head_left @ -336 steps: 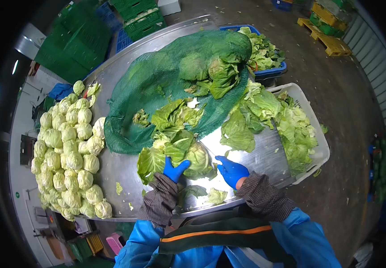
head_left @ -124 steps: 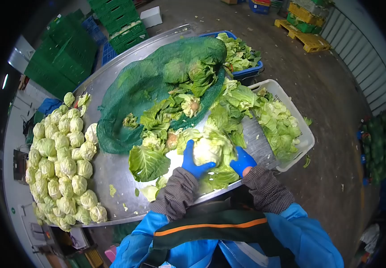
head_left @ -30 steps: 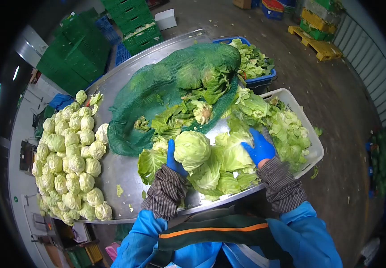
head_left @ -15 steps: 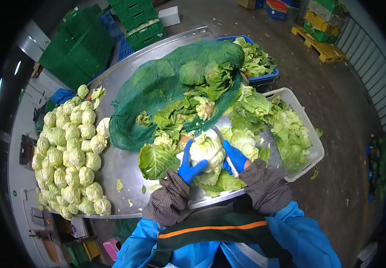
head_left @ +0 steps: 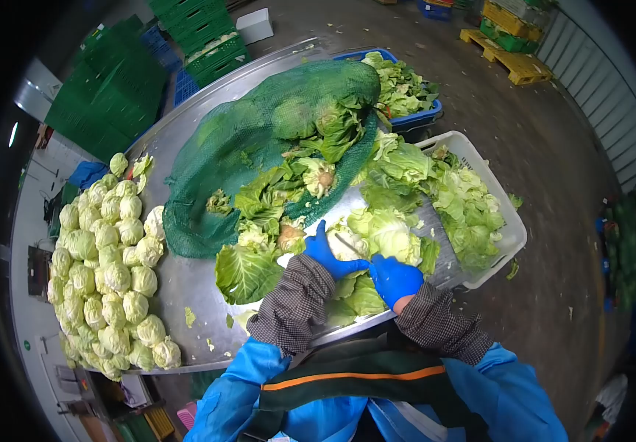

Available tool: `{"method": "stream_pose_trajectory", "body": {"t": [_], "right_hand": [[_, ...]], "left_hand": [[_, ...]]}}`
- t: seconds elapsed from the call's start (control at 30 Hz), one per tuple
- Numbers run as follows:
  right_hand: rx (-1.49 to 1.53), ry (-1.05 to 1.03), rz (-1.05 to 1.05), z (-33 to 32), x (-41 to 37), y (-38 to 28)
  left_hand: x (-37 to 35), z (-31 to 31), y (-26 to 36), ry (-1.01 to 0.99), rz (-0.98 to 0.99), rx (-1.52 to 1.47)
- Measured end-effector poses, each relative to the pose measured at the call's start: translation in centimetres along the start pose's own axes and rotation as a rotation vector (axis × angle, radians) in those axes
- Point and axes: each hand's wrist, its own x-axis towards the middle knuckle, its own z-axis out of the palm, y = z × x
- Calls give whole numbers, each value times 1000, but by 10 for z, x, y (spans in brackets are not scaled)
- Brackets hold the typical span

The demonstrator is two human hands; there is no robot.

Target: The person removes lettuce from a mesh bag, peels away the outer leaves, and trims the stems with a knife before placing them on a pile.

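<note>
A pale cabbage (head_left: 346,244) lies on the metal table, its white cut side partly showing. My left hand (head_left: 330,255), in a blue glove, grips it from the left with the thumb along its near side. Against its right near side is my right hand (head_left: 394,280), gloved in blue and closed around a knife; a thin blade (head_left: 347,241) shows across the cabbage, while the handle is hidden. Loose green leaves (head_left: 388,237) lie to the right and beneath. Left of my hands are a large outer leaf (head_left: 246,272) and a cabbage stump (head_left: 291,236).
A green mesh sack (head_left: 215,147) with cabbages spreads over the metal table (head_left: 199,309). Trimmed cabbages (head_left: 108,276) are piled at the left. A white crate (head_left: 511,221) of leaves stands right, a blue crate (head_left: 415,120) of leaves behind. Green crates (head_left: 196,33) are stacked farther back.
The cabbage has tipped and sits lower between my hands, its pale cut side now showing. My right hand has turned over and closed in against it; my left hand has shifted around it.
</note>
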Motion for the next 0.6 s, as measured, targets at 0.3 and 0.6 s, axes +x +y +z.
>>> {"method": "stream_pose_trajectory", "body": {"t": [0.3,0.6], "right_hand": [[-51,56,70,21,24,20],[53,10,-66,-8,62,19]], "left_hand": [[24,7,18,-100,-153,130],[-1,18,3,-16,-97,19]]}}
